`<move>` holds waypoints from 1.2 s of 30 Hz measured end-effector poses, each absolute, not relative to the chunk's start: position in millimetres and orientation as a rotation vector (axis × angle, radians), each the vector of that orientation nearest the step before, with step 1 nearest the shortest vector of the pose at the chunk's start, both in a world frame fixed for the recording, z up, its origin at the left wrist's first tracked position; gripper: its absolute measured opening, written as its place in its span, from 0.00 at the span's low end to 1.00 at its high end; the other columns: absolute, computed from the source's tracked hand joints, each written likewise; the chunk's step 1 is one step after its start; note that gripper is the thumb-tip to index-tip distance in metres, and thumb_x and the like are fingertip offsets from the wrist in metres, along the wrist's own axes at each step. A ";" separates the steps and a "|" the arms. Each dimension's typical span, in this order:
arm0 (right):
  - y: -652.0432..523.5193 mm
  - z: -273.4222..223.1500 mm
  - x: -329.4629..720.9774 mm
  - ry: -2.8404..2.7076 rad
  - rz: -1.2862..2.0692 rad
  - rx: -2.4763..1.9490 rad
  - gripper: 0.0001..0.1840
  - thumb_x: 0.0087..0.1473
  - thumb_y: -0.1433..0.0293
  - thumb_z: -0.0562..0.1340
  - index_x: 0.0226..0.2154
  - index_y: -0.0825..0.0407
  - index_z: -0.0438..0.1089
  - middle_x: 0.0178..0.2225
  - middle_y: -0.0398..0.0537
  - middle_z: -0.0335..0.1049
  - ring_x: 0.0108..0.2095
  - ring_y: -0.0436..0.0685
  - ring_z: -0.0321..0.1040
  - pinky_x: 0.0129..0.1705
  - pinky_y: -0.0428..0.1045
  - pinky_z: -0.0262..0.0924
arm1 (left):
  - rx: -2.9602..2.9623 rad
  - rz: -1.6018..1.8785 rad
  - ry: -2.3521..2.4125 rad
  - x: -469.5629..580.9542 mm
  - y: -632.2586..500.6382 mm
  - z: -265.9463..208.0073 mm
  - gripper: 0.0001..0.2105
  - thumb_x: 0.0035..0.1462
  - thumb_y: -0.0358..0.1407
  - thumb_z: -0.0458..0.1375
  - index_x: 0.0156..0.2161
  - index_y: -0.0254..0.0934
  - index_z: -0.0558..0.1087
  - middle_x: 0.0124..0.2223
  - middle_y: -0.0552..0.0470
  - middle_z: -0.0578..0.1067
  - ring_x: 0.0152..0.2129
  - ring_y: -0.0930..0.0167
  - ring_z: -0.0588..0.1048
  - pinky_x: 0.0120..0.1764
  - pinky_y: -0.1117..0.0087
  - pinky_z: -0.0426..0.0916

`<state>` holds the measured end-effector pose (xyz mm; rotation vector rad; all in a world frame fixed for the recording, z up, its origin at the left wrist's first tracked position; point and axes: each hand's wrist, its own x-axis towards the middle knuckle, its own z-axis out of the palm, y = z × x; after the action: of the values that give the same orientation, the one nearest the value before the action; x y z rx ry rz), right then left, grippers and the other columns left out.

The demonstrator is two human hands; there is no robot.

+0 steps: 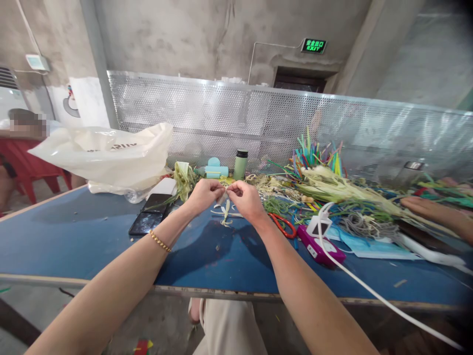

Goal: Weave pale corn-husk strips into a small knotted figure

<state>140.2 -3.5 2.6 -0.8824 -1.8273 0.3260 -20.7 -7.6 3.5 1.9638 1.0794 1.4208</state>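
Over the middle of the blue table, my left hand (204,195) and my right hand (245,198) meet with fingertips almost touching. Both are closed in a pinch on the top of a small piece of pale corn husk strips (226,213). Its narrow ends hang below the fingers and spread out to the sides. The part between the fingertips is mostly hidden. Red-handled scissors (283,226) lie just right of my right hand. Left of my left hand are a dark phone (148,223) and a bundle of greenish husks (184,180).
A large white plastic bag (111,153) stands at the left. Behind are a green bottle (240,165) and a perforated metal screen (207,106). To the right lie husks (340,187), cords (356,224), a purple power strip (321,246) with a white cable, and another person's hand (432,212).
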 end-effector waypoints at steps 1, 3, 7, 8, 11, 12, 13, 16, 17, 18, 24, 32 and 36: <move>-4.2 3.1 140.3 -1.826 0.299 -0.895 0.02 0.48 0.73 0.62 0.26 0.53 0.70 0.25 0.46 0.74 0.26 0.52 0.69 0.32 0.47 0.63 | 1.933 1.417 1.062 -19.4 -8.3 3.2 0.09 0.50 0.34 0.59 0.22 0.33 0.73 0.20 0.54 0.71 0.19 0.75 0.65 0.25 0.73 0.57; -5.2 3.8 140.3 -1.820 0.266 -0.910 0.02 0.48 0.74 0.61 0.26 0.53 0.70 0.25 0.46 0.74 0.26 0.52 0.69 0.31 0.47 0.62 | 1.851 1.396 1.042 -16.7 -10.2 2.8 0.09 0.50 0.36 0.60 0.23 0.32 0.74 0.20 0.54 0.71 0.19 0.76 0.64 0.24 0.74 0.55; -6.1 4.1 140.2 -1.808 0.249 -0.889 0.02 0.48 0.75 0.61 0.26 0.53 0.69 0.24 0.45 0.72 0.25 0.51 0.68 0.31 0.46 0.61 | 1.735 1.410 1.047 -12.5 -12.5 2.3 0.09 0.46 0.37 0.62 0.24 0.32 0.73 0.21 0.54 0.70 0.19 0.77 0.64 0.24 0.74 0.56; -6.3 4.0 140.2 -1.810 0.239 -0.873 0.02 0.48 0.75 0.61 0.26 0.53 0.69 0.24 0.44 0.71 0.25 0.51 0.68 0.31 0.46 0.61 | 1.709 1.419 1.042 -12.0 -12.4 2.2 0.09 0.46 0.37 0.62 0.24 0.32 0.73 0.21 0.54 0.71 0.19 0.76 0.64 0.24 0.74 0.56; -6.8 3.3 140.3 -1.832 0.146 -0.808 0.04 0.49 0.76 0.61 0.26 0.54 0.70 0.26 0.44 0.69 0.26 0.50 0.66 0.31 0.46 0.60 | 1.630 1.413 1.023 -11.3 -11.5 1.4 0.07 0.44 0.35 0.61 0.24 0.32 0.72 0.21 0.53 0.71 0.19 0.76 0.66 0.23 0.74 0.57; -7.0 3.1 140.3 -1.839 0.102 -0.790 0.04 0.49 0.77 0.61 0.26 0.54 0.70 0.26 0.44 0.69 0.26 0.50 0.66 0.31 0.46 0.60 | 1.606 1.410 1.017 -11.4 -11.1 1.2 0.06 0.44 0.35 0.61 0.23 0.32 0.72 0.20 0.53 0.71 0.18 0.76 0.65 0.23 0.74 0.57; -7.3 2.8 140.3 -1.844 0.061 -0.778 0.05 0.49 0.77 0.61 0.26 0.54 0.71 0.27 0.44 0.68 0.27 0.50 0.65 0.31 0.46 0.59 | 1.583 1.410 1.007 -11.7 -10.8 1.0 0.06 0.43 0.34 0.60 0.23 0.32 0.71 0.19 0.54 0.70 0.18 0.76 0.65 0.23 0.73 0.57; -7.6 2.0 139.9 -1.856 0.011 -0.770 0.05 0.49 0.77 0.62 0.26 0.53 0.72 0.26 0.44 0.66 0.26 0.50 0.64 0.30 0.46 0.58 | 1.534 1.415 0.956 -13.0 -10.0 0.8 0.05 0.41 0.33 0.60 0.22 0.32 0.71 0.18 0.55 0.67 0.17 0.77 0.63 0.23 0.73 0.57; -7.4 1.7 139.8 -1.859 0.014 -0.772 0.05 0.50 0.77 0.62 0.26 0.53 0.73 0.26 0.44 0.66 0.26 0.50 0.64 0.30 0.46 0.58 | 1.525 1.410 0.940 -13.4 -9.9 0.9 0.05 0.41 0.33 0.60 0.22 0.32 0.70 0.18 0.56 0.67 0.17 0.77 0.63 0.23 0.73 0.57; -7.1 1.4 139.6 -1.859 0.021 -0.776 0.05 0.50 0.77 0.62 0.26 0.54 0.73 0.26 0.45 0.67 0.25 0.50 0.64 0.30 0.46 0.58 | 1.522 1.406 0.925 -13.8 -9.8 1.1 0.04 0.40 0.32 0.60 0.22 0.32 0.70 0.18 0.56 0.67 0.17 0.77 0.63 0.23 0.73 0.57; -4.4 -0.9 138.9 -1.833 0.090 -0.824 0.06 0.49 0.78 0.63 0.30 0.55 0.76 0.27 0.46 0.69 0.26 0.50 0.65 0.31 0.46 0.60 | 1.535 1.408 0.886 -14.0 -11.7 4.1 0.04 0.40 0.31 0.60 0.22 0.32 0.70 0.18 0.56 0.67 0.17 0.77 0.63 0.23 0.73 0.56; -6.1 -3.0 136.5 -1.876 -0.078 -0.731 0.12 0.50 0.80 0.60 0.32 0.53 0.79 0.27 0.46 0.69 0.27 0.50 0.65 0.31 0.45 0.59 | 1.502 1.390 0.915 -14.5 -13.6 4.9 0.03 0.39 0.32 0.59 0.21 0.33 0.70 0.17 0.56 0.66 0.16 0.76 0.63 0.23 0.72 0.56; -7.6 -3.8 134.5 -1.864 -0.130 -0.734 0.11 0.50 0.79 0.61 0.31 0.53 0.79 0.27 0.46 0.68 0.28 0.51 0.65 0.32 0.46 0.59 | 1.473 1.378 0.910 -14.5 -14.7 6.1 0.05 0.39 0.32 0.59 0.19 0.33 0.69 0.16 0.55 0.66 0.16 0.76 0.63 0.22 0.72 0.55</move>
<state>134.5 -7.6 -3.8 -0.7344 -1.8636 -0.1301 -14.5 -14.7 6.1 1.4732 0.9103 1.3777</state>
